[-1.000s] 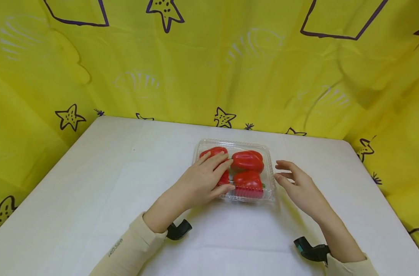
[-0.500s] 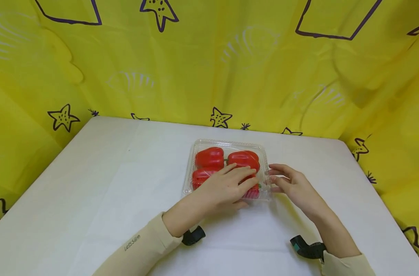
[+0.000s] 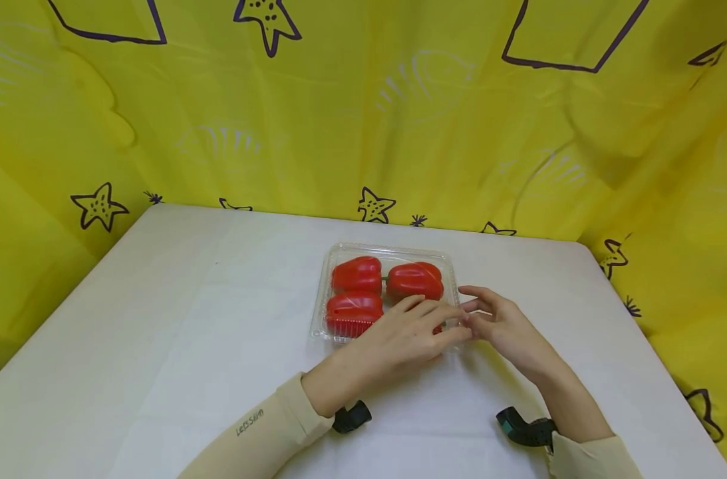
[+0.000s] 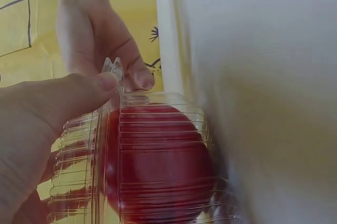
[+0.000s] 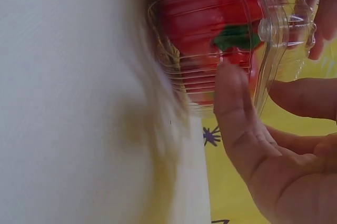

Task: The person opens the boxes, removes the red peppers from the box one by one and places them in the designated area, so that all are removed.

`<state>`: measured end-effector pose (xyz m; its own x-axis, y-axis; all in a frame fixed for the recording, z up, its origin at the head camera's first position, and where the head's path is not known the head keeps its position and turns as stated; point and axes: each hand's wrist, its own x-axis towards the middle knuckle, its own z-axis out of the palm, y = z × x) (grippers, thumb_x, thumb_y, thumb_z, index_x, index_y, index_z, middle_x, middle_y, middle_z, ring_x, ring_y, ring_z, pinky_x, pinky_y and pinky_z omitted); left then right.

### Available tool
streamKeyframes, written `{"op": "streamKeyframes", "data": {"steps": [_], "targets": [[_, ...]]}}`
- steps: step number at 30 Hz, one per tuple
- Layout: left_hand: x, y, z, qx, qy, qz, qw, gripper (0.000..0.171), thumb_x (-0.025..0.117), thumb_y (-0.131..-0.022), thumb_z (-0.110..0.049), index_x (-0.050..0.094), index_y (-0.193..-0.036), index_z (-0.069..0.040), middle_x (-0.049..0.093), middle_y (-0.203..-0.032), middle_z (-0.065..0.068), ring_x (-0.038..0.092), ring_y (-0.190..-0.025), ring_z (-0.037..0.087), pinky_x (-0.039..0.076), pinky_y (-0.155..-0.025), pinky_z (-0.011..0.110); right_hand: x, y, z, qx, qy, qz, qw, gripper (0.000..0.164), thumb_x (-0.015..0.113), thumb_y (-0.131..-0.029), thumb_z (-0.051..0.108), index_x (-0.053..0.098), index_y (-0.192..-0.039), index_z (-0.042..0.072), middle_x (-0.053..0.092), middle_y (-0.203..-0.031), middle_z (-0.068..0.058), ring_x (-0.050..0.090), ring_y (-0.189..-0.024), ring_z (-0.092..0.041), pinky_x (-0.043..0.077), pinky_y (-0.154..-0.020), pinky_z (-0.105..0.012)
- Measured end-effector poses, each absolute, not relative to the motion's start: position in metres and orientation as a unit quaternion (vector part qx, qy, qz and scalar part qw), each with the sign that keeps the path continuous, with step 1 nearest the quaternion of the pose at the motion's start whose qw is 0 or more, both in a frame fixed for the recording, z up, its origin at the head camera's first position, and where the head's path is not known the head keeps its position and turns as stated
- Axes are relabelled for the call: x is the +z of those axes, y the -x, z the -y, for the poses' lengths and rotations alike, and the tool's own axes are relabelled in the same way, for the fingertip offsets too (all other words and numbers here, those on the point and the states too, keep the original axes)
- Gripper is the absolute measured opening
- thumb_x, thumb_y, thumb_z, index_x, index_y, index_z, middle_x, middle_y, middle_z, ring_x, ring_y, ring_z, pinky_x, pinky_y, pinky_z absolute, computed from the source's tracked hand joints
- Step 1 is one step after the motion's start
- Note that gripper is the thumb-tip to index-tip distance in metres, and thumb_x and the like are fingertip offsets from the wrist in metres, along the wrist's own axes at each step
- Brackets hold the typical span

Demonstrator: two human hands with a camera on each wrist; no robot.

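Observation:
A clear plastic clamshell box of red bell peppers lies on the white table, its lid down. Three peppers show from above, such as the front left bell pepper. My left hand lies across the box's front right, covering another pepper. Its thumb touches the corner tab, where two rim layers stand slightly apart, while its fingers lie over the lid. My right hand grips the right corner, one finger against the ribbed side wall and the thumb at the rim. A pepper's green stem shows through that wall.
A yellow patterned curtain hangs behind and along both sides of the white table. Dark wrist devices, such as the right wrist camera, sit below both hands.
My left hand has slid rightward across the lid from the left peppers to the front right corner, uncovering the left ones. My right hand has come from beside the box onto its corner.

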<state>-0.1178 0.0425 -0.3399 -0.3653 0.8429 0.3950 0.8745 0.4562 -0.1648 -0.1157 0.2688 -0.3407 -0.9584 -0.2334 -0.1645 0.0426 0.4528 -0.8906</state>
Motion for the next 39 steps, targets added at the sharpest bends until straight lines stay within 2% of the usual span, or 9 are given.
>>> {"op": "streamKeyframes", "data": {"steps": [5,11,15,19,24,30,39], "targets": [[-0.342,0.116,-0.04,-0.051,0.529,0.822,0.206,0.036,0.068,-0.094,-0.031,0.063,-0.129,-0.033,0.053,-0.146,-0.002,0.053,-0.13,0.017,0.043,-0.113,0.038,-0.345,0.117,-0.272,-0.563,0.055,-0.808,0.166,0.056,0.051,-0.101,0.008,0.029,-0.15,-0.003,0.056,-0.118,-0.02,0.067,-0.092,-0.016,0.06,-0.081,-0.027],[-0.342,0.114,-0.039,-0.042,0.527,0.822,0.21,0.041,0.068,-0.094,-0.026,0.062,-0.133,-0.033,0.052,-0.146,0.0,0.052,-0.13,0.018,0.043,-0.113,0.038,-0.349,0.119,-0.277,-0.621,0.059,-0.753,0.207,0.059,0.051,-0.102,0.009,0.022,-0.151,-0.007,0.059,-0.112,-0.008,0.066,-0.093,-0.014,0.06,-0.082,-0.028],[-0.343,0.113,-0.04,-0.02,0.524,0.825,0.214,0.045,0.07,-0.093,-0.026,0.06,-0.136,-0.031,0.051,-0.146,0.001,0.051,-0.132,0.019,0.042,-0.114,0.039,-0.351,0.119,-0.28,-0.644,0.071,-0.728,0.224,0.063,0.054,-0.101,0.012,0.02,-0.152,-0.005,0.062,-0.109,-0.003,0.066,-0.093,-0.013,0.06,-0.083,-0.028],[-0.343,0.111,-0.043,0.001,0.52,0.828,0.21,0.045,0.07,-0.093,-0.027,0.06,-0.136,-0.028,0.05,-0.148,0.002,0.05,-0.134,0.022,0.041,-0.115,0.044,-0.352,0.119,-0.285,-0.674,0.095,-0.692,0.242,0.06,0.052,-0.102,0.007,0.019,-0.151,-0.004,0.062,-0.11,0.0,0.066,-0.095,-0.012,0.059,-0.086,-0.029],[-0.344,0.111,-0.045,0.009,0.519,0.827,0.215,0.042,0.067,-0.095,-0.024,0.06,-0.136,-0.025,0.049,-0.15,0.003,0.05,-0.135,0.023,0.043,-0.113,0.046,-0.356,0.12,-0.291,-0.715,0.128,-0.628,0.28,0.055,0.044,-0.1,-0.003,0.023,-0.15,0.004,0.063,-0.119,-0.001,0.066,-0.104,-0.014,0.057,-0.092,-0.03],[-0.346,0.111,-0.045,0.029,0.515,0.822,0.242,0.038,0.065,-0.096,-0.023,0.062,-0.133,-0.022,0.052,-0.146,0.0,0.051,-0.134,0.02,0.044,-0.112,0.044,-0.363,0.122,-0.295,-0.742,0.169,-0.57,0.311,0.061,0.039,-0.098,-0.011,0.021,-0.153,0.009,0.059,-0.126,-0.005,0.066,-0.109,-0.017,0.055,-0.097,-0.035],[-0.349,0.112,-0.05,0.08,0.505,0.806,0.299,0.02,0.062,-0.098,-0.021,0.072,-0.116,-0.02,0.06,-0.139,0.0,0.056,-0.129,0.02,0.049,-0.106,0.043,-0.37,0.124,-0.297,-0.761,0.211,-0.516,0.332,0.07,0.035,-0.097,-0.015,0.015,-0.157,0.014,0.056,-0.133,-0.006,0.065,-0.107,-0.016,0.053,-0.101,-0.035]]}}
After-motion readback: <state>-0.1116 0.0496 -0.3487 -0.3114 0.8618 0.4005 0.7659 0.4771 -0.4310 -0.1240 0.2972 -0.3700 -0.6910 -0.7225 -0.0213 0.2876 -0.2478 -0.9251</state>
